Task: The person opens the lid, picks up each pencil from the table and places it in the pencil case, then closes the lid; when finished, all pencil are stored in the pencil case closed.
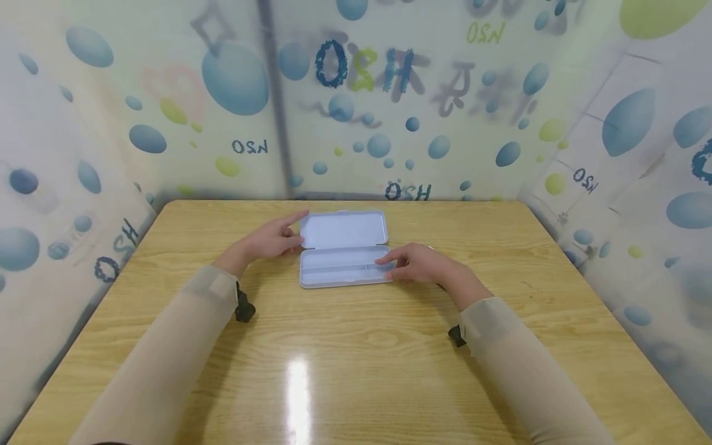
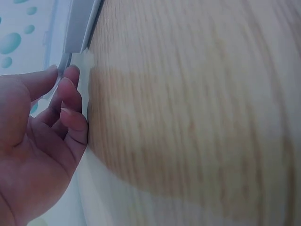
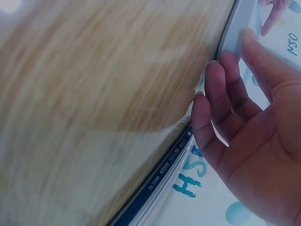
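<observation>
A pale blue pencil case [image 1: 345, 267] lies unfolded on the wooden table, its lid [image 1: 343, 230] laid back toward the wall. Dividers split the bottom half into compartments, and no item shows inside them. At the lid's left edge, my left hand [image 1: 272, 238] holds it between thumb and fingers; the left wrist view shows the thumb tip [image 2: 52, 70] right at that edge. My right hand [image 1: 419, 262] grips the right end of the bottom half, fingertips at its outer side and thumb on the rim. That end is partly hidden behind the fingers.
In the right wrist view, a dark slim stick with small printed lettering [image 3: 160, 176] lies on the table beside pale ones, under the right hand. The wooden table [image 1: 367, 346] meets patterned walls [image 1: 356, 123] at its back and sides.
</observation>
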Motion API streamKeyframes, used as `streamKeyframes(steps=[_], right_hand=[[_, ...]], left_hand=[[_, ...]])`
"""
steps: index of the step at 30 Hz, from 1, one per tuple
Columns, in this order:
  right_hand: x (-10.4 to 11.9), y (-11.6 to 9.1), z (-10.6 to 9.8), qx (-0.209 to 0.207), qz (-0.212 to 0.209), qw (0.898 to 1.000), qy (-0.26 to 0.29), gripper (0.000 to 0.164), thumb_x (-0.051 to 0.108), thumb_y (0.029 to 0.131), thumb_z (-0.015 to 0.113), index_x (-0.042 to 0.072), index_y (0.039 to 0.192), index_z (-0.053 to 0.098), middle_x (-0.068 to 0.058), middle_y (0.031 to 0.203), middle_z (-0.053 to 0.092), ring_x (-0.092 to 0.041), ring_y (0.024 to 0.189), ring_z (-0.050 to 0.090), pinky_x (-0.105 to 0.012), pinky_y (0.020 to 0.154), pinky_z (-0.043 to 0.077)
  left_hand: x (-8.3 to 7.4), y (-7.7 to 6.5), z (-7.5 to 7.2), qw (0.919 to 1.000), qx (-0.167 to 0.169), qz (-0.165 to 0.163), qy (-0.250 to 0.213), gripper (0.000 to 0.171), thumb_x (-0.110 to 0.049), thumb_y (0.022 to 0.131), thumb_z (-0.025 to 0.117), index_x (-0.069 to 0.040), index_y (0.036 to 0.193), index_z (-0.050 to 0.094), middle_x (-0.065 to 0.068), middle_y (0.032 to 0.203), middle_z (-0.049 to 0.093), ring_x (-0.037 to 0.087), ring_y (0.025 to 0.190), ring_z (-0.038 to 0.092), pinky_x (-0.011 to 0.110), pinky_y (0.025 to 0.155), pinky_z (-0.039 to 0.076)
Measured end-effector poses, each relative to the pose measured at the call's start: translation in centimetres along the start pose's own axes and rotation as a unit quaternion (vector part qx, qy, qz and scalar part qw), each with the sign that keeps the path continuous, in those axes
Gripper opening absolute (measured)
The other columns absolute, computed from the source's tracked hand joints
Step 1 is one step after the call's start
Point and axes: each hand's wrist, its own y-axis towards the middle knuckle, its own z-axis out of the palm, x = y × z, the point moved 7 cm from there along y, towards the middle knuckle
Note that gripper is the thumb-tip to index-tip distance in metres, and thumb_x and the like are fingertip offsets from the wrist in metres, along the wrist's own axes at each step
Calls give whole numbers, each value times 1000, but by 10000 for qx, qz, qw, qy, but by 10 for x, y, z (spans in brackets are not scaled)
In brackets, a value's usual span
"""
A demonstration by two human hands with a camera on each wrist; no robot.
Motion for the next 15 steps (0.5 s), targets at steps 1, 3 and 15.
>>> streamKeyframes(steps=[1,3,15], right_hand=[[0,0,0,0,1,10000,26,38,28,104,79,27,143,75,0,76,59,-16,73,52,-30,72,45],[0,-1,0,-2,-17,10000,49,39,27,104,79,27,143,75,1,76,58,-16,73,51,-30,72,44],[1,-2,0,-6,-111,9999,-69,40,28,105,77,25,145,74,1,79,53,-16,76,48,-30,75,43]], left_hand=[[0,0,0,10000,33,-2,-1,74,-17,114,58,-15,177,18,12,89,70,20,69,55,29,66,45],[1,1,1,10000,67,-11,27,74,-18,115,57,-15,177,17,11,89,70,18,69,54,29,65,45],[1,-6,-2,9996,-147,227,86,80,-21,113,63,-19,178,16,21,116,77,22,78,67,34,76,55]])
